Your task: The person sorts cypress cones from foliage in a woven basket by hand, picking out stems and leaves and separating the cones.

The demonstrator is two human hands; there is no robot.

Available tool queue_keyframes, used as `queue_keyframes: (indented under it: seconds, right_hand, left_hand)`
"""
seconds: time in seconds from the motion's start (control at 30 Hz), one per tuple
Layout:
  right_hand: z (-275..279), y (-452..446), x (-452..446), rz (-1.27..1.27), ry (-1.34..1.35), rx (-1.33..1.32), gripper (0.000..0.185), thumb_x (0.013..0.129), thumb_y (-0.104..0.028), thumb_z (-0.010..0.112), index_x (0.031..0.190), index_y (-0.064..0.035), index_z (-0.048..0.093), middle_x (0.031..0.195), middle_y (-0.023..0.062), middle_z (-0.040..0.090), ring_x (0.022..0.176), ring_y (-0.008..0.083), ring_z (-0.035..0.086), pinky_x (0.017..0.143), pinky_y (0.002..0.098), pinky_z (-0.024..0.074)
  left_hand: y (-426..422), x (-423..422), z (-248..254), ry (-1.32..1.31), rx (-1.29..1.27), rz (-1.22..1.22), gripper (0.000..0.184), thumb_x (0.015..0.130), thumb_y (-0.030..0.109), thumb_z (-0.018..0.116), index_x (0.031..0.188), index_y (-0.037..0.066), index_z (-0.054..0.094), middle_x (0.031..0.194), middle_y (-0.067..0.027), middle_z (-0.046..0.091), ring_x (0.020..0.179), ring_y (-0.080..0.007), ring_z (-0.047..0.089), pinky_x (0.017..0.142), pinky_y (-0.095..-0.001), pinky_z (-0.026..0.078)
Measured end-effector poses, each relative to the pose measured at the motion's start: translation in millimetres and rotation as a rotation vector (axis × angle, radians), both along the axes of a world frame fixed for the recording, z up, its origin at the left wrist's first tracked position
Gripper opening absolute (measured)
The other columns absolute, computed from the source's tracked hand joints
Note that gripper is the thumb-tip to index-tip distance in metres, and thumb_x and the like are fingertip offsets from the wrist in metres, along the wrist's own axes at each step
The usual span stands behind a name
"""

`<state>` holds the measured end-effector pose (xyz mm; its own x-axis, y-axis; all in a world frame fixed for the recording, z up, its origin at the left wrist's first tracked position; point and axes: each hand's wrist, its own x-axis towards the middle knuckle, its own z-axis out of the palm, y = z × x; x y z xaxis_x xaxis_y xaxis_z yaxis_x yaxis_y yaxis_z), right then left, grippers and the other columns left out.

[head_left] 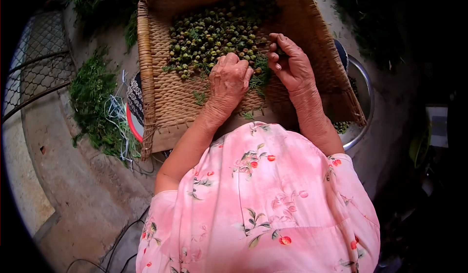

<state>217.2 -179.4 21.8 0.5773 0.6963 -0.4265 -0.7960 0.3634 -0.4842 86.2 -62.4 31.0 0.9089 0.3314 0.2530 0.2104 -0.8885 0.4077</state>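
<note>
A woven basket tray (158,85) lies across my lap, holding a heap of small green seed cones (209,36) with flat evergreen sprigs (258,78) among them. My left hand (229,79) is closed at the near edge of the heap, knuckles up. Its fingertips point down and are hidden, so what they pinch does not show. To its right, my right hand (294,63) is raised over the tray with its fingers curled inward. Something small and dark green shows between those fingers, too shaded to name. Loose sprig bits (199,97) lie on the weave near my left wrist.
Cut green foliage (90,97) lies on the concrete at left, beside a tangle of pale plastic strips (119,121). A red rim (132,122) and a metal ring (365,85) show under the tray. Wire mesh (39,58) stands far left; black cables (119,239) run along the ground.
</note>
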Motion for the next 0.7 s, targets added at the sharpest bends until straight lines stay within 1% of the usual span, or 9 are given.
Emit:
queue_keyframes:
  seconds: [0.07, 0.27, 0.37, 0.43, 0.47, 0.5, 0.6, 0.67, 0.7]
  right_hand:
    - [-0.5, 0.8, -2.0, 0.003, 0.014, -0.028, 0.019, 0.092, -0.019, 0.056, 0.101, -0.0022, 0.059, 0.076, 0.0024, 0.055, 0.059, 0.0102, 0.051, 0.046, 0.0219, 0.0376]
    - [-2.2, 2.3, -5.7, 0.005, 0.021, -0.045, 0.019, 0.091, -0.019, 0.058, 0.101, -0.0023, 0.059, 0.076, 0.0029, 0.055, 0.058, 0.0105, 0.052, 0.046, 0.0221, 0.0386]
    - [0.5, 2.7, -6.8, 0.006, 0.004, -0.065, 0.02, 0.091, -0.02, 0.058, 0.101, -0.0025, 0.059, 0.077, 0.0031, 0.056, 0.059, 0.0106, 0.052, 0.046, 0.0223, 0.0395]
    - [2.7, 3.4, -9.3, 0.035, -0.035, -0.084, 0.022, 0.091, -0.022, 0.058, 0.101, -0.0023, 0.059, 0.078, 0.0039, 0.057, 0.06, 0.0108, 0.053, 0.047, 0.0226, 0.0417]
    - [3.6, 4.1, -10.9, 0.057, -0.037, -0.079, 0.023, 0.091, -0.023, 0.058, 0.101, -0.002, 0.059, 0.078, 0.0042, 0.057, 0.06, 0.0108, 0.054, 0.048, 0.0229, 0.0422]
    - [4.0, 4.8, -12.9, 0.081, -0.038, -0.074, 0.024, 0.091, -0.024, 0.058, 0.101, -0.0017, 0.06, 0.079, 0.0045, 0.058, 0.06, 0.0109, 0.054, 0.048, 0.0232, 0.0428]
    - [4.1, 8.3, -18.0, 0.135, -0.063, -0.057, 0.03, 0.092, -0.03, 0.057, 0.099, -0.0009, 0.06, 0.079, 0.0053, 0.058, 0.06, 0.0112, 0.054, 0.046, 0.0226, 0.0444]
    - [-3.1, 9.2, -18.2, 0.166, -0.083, -0.01, 0.036, 0.091, -0.036, 0.056, 0.097, -0.0002, 0.061, 0.077, 0.0067, 0.058, 0.059, 0.0117, 0.054, 0.043, 0.0217, 0.0456]
    - [-3.5, 8.7, -17.9, 0.164, -0.083, -0.011, 0.036, 0.091, -0.036, 0.056, 0.097, -0.0002, 0.061, 0.077, 0.0067, 0.058, 0.059, 0.0117, 0.054, 0.043, 0.0217, 0.0456]
  left_hand:
    - [-1.0, 1.3, -0.7, 0.039, 0.032, 0.002, 0.01, 0.077, 0.015, 0.067, 0.083, 0.007, 0.065, 0.081, -0.0082, 0.055, 0.08, -0.0264, 0.055, 0.07, -0.0364, 0.046]
    - [2.0, -4.7, -7.5, -0.043, -0.051, 0.021, 0.009, 0.076, 0.013, 0.066, 0.081, 0.006, 0.064, 0.081, -0.0089, 0.055, 0.081, -0.0275, 0.055, 0.07, -0.0372, 0.046]
    - [4.9, -7.3, -8.3, -0.103, -0.034, 0.015, 0.009, 0.078, 0.011, 0.066, 0.083, 0.004, 0.064, 0.081, -0.0082, 0.056, 0.078, -0.0242, 0.056, 0.068, -0.034, 0.046]
    - [4.8, -8.2, -3.5, -0.149, -0.47, 0.109, 0.009, 0.08, 0.009, 0.066, 0.086, 0.003, 0.064, 0.081, -0.0071, 0.057, 0.074, -0.0189, 0.057, 0.066, -0.0291, 0.047]
    - [4.5, -7.3, 1.5, -0.188, -0.549, 0.133, 0.009, 0.081, 0.007, 0.066, 0.088, 0.002, 0.063, 0.081, -0.006, 0.057, 0.073, -0.0149, 0.056, 0.064, -0.0258, 0.046]
    - [3.9, -4.8, 5.6, -0.242, -0.56, 0.126, 0.009, 0.081, 0.006, 0.066, 0.088, 0.002, 0.063, 0.083, -0.0057, 0.057, 0.075, -0.0148, 0.057, 0.065, -0.0254, 0.046]
    - [0.3, 5.2, 22.4, -0.276, -0.52, 0.072, 0.008, 0.083, 0.003, 0.063, 0.091, 0.001, 0.063, 0.086, -0.0056, 0.057, 0.072, -0.0129, 0.057, 0.064, -0.0241, 0.047]
    - [-2.6, 13.8, 23.3, -0.298, -0.56, -0.041, 0.011, 0.082, 0.003, 0.062, 0.093, 0.003, 0.063, 0.085, -0.008, 0.058, 0.072, -0.0191, 0.059, 0.063, -0.031, 0.049]
    - [-5.6, 15.9, 23.2, -0.298, -0.561, -0.042, 0.011, 0.082, 0.003, 0.062, 0.093, 0.003, 0.063, 0.085, -0.008, 0.058, 0.072, -0.0191, 0.059, 0.063, -0.031, 0.049]
